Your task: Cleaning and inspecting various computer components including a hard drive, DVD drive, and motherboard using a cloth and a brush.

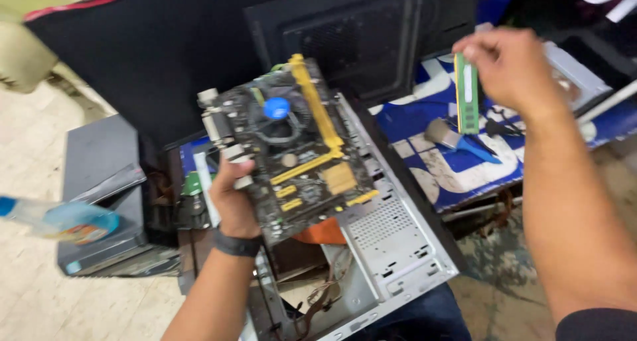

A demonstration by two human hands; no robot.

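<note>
My left hand grips the left edge of a dark computer motherboard with yellow slots and a blue-capped cooler fan, holding it tilted above an open grey computer case. My right hand is raised at the upper right and pinches the top of a green memory stick, which hangs upright, apart from the board. A dark band circles my left wrist.
A blue and white patterned surface lies right of the case with a small brush on it. A black panel stands behind. A dark flat device and a blue-tinted plastic bottle are at the left over a pale floor.
</note>
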